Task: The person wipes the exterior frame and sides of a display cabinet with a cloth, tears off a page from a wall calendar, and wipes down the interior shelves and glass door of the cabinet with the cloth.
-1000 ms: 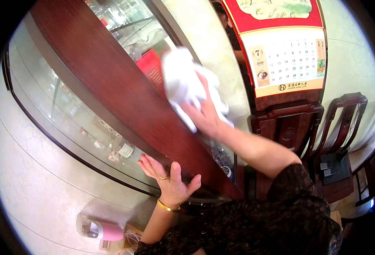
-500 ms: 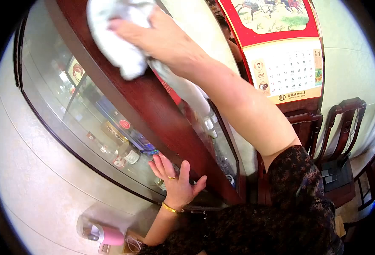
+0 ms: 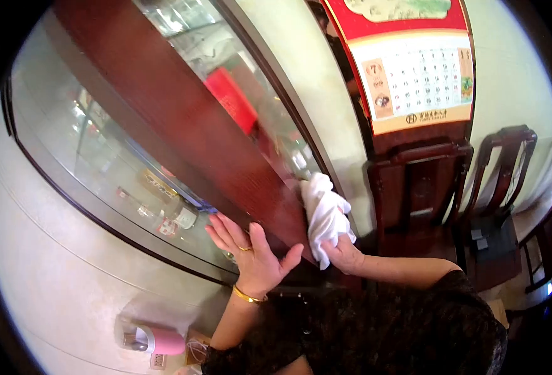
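A white cloth is bunched in my right hand, at the near right end of a dark red wooden cabinet frame. The cloth lies against the wood and the glass beside it. My left hand is open, fingers spread, with its fingertips at the near left edge of the frame; it wears a ring and a gold bracelet. Behind the cabinet glass stand a bottle, a patterned box and a red box.
A wall calendar hangs at the upper right. Below it stand dark wooden chairs, one with small dark objects on its seat. A pink and clear container is at the lower left, near a wall socket.
My right hand has swept the white cloth down from the upper part of the frame to its near right end. My left hand stays in nearly the same place.
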`<state>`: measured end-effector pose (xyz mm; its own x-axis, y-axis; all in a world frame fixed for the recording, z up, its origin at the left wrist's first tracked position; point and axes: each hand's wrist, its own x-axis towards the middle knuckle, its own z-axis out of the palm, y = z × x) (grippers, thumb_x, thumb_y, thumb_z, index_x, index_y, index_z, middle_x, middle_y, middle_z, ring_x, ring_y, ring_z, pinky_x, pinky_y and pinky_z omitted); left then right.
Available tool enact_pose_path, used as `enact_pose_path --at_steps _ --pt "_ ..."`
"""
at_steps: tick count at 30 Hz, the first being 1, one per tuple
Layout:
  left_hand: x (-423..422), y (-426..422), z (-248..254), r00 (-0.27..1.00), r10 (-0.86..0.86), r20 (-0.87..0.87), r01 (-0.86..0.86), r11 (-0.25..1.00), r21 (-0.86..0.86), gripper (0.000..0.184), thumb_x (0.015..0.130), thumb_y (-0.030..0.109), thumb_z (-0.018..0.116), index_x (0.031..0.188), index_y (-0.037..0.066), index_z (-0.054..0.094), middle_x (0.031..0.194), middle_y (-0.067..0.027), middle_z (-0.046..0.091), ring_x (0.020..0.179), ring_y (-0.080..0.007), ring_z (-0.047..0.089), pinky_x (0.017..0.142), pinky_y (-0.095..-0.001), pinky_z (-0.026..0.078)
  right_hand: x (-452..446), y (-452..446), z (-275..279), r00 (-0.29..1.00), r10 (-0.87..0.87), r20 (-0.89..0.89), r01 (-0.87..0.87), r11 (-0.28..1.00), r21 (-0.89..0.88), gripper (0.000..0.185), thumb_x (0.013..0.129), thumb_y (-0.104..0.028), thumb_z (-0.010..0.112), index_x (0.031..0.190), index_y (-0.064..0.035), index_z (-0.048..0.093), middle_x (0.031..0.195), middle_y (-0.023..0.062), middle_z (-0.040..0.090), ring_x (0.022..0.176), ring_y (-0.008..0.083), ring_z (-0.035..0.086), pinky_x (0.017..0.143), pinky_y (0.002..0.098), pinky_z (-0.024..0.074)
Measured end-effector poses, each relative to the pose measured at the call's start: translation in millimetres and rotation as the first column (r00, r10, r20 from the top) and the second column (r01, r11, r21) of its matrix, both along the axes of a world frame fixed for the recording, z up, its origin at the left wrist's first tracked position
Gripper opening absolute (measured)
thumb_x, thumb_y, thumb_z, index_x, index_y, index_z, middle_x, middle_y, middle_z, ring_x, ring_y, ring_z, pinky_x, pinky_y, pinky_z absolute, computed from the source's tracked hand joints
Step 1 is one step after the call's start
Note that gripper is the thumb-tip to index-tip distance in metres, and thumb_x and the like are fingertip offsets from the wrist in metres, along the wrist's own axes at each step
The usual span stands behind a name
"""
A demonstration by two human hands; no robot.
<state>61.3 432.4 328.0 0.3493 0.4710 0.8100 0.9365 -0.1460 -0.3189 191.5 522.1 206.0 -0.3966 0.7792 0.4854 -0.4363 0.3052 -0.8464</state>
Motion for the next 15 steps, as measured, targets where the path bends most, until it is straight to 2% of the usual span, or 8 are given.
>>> enact_pose_path --at_steps 1,4,6,8,10,12,14,15 --pt "1.0 -0.8 0.5 1.0 0.016 0.001 -0.016 1.0 -0.007 0.092 0.077 0.053 0.053 0.14 0.011 0.001 0.14 -0.0315 -0.005 0.127 -0.052 -0.001 0.095 -0.0669 0.002 -2.5 4.9 -30.9 0.994 -0.038 0.107 0.047 0.995 -0.083 0.076 0.08 -0.019 0.056 0.134 0.003 0.007 0.124 0.018 0.034 0.119 0.0246 0.034 0.101 0.0327 0.0237" --pt "3.4 0.5 3.0 1.0 0.003 0.002 -0.003 1.0 0.017 0.091 0.078 0.053 0.053 0.14 0.011 0.001 0.14 -0.0314 -0.007 0.127 -0.0518 -0.002 0.095 -0.0667 0.002 1.1 14.6 -7.0 0.996 0.082 0.039 -0.062 0.931 -0.36 0.064 0.086 -0.022 0.051 0.132 0.0015 0.013 0.116 0.0157 0.043 0.108 0.0202 0.043 0.092 0.0298 0.0357" --pt "2.3 0.0 3.6 1.0 0.009 -0.011 -0.009 1.0 0.003 0.092 0.078 0.053 0.053 0.14 0.011 0.0 0.14 -0.0313 -0.007 0.127 -0.0516 -0.003 0.095 -0.0665 0.002 -6.3 30.2 47.3 0.998 0.05 -0.048 -0.061 0.965 -0.256 0.063 0.086 -0.022 0.053 0.132 0.0007 0.016 0.119 0.014 0.043 0.107 0.0177 0.043 0.088 0.0304 0.0389" --pt "0.0 0.5 1.0 1.0 0.004 -0.004 -0.004 1.0 0.005 0.092 0.077 0.054 0.053 0.14 0.012 0.0 0.14 -0.0309 -0.008 0.127 -0.0521 -0.004 0.095 -0.067 0.002 -13.2 51.8 108.7 0.987 0.009 -0.163 0.001 0.998 0.063 0.069 0.082 -0.023 0.059 0.132 0.0017 0.018 0.121 0.017 0.042 0.111 0.0211 0.042 0.092 0.0326 0.0359" --pt "-1.9 0.0 -1.3 1.0 0.008 0.003 -0.008 1.0 0.001 0.093 0.077 0.055 0.053 0.141 0.013 0.0 0.14 -0.0306 -0.009 0.127 -0.0523 -0.004 0.095 -0.0673 0.002 -41.9 91.9 145.2 0.922 -0.312 -0.228 0.377 0.858 0.349 0.072 0.078 -0.028 0.063 0.13 0.0027 0.023 0.122 0.0214 0.04 0.114 0.0261 0.039 0.095 0.0355 0.0331" --pt "-3.2 0.8 -2.1 1.0 0.011 0.01 -0.011 1.0 -0.002 0.094 0.076 0.056 0.053 0.141 0.014 0.0 0.14 -0.0303 -0.01 0.126 -0.0526 -0.004 0.095 -0.0675 0.002 -43.9 98.6 184.1 0.917 -0.32 -0.24 0.389 0.851 0.352 0.047 0.086 -0.024 0.052 0.123 0.0005 0.037 0.115 0.0131 0.045 0.107 0.0212 0.042 0.093 0.0313 0.0333" --pt "-4.1 0.3 -1.6 1.0 0.022 0.014 -0.022 1.0 0.006 0.096 0.075 0.058 0.053 0.141 0.015 -0.001 0.14 -0.0296 -0.011 0.126 -0.053 -0.005 0.094 -0.068 0.002 -58.8 128.2 187.6 0.893 -0.277 -0.355 0.388 0.874 0.294 0.052 0.085 -0.025 0.054 0.126 0.0007 0.034 0.112 0.0135 0.047 0.106 0.0217 0.043 0.092 0.0313 0.0335" --pt "-5.1 0.4 -2.2 1.0 0.025 0.015 -0.025 1.0 0.0 0.096 0.075 0.058 0.053 0.141 0.015 -0.001 0.14 -0.0296 -0.011 0.126 -0.053 -0.005 0.094 -0.068 0.002 -60.4 142.9 179.4 0.902 -0.251 -0.353 0.348 0.905 0.245 0.07 0.076 -0.031 0.064 0.127 0.0034 0.03 0.118 0.0237 0.042 0.111 0.0303 0.042 0.095 0.0353 0.0335"
